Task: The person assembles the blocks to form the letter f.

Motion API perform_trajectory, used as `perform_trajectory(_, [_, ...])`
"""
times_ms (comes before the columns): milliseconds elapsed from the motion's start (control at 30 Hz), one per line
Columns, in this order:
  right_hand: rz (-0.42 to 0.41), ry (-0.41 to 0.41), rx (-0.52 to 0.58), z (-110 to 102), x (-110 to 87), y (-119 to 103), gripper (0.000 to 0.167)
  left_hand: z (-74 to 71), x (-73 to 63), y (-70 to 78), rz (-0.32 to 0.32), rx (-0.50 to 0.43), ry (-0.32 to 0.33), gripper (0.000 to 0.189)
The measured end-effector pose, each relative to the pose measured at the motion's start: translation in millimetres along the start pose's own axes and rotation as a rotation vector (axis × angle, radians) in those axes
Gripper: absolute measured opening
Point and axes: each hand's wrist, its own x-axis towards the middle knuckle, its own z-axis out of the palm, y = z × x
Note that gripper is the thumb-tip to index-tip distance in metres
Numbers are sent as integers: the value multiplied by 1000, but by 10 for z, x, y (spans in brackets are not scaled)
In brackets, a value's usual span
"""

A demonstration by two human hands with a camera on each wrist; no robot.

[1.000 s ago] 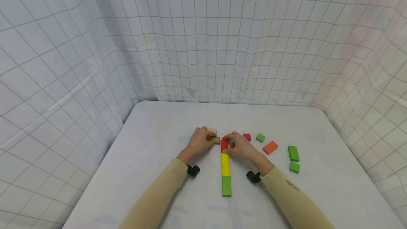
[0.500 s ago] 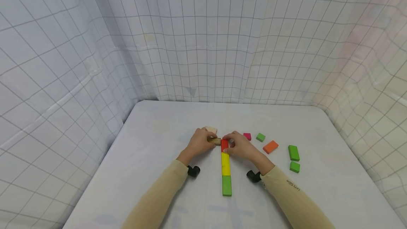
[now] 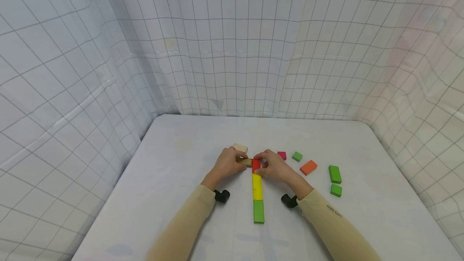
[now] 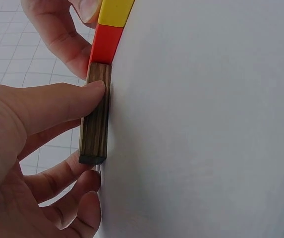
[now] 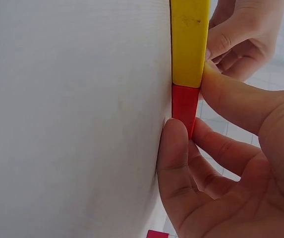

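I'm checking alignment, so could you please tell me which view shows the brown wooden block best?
The left wrist view: the brown wooden block appears large there, its grain visible, the left hand covering only part. The head view shows it small, partly hidden by that hand; the right wrist view doesn't show it.

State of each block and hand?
Left hand: pinching brown block
Brown block: held, against red block
Right hand: holding red block
Red block: held, in row
Yellow block: in row
Near green block: in row
Beige block: unheld
Pink block: unheld
Orange block: unheld
Other green blocks: unheld
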Motion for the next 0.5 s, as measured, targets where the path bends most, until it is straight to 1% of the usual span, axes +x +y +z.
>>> perform_trajectory(133, [0,-1,0,-7,0,1,49,21,13,-13,-8,-23,10,30])
perform_trajectory(333, [-2,-1,-6,-11,-2,10,49,36,25,-20,-18,-54,-2,31])
perform_trajectory(400, [-11,-1,-5,-10,-2,18,49,43,27,-37,-27,-75,-3,31])
perform_trajectory(500, [-26,0,-6,-4,3,29,48,47,20,-64,-60,-129,-1,27])
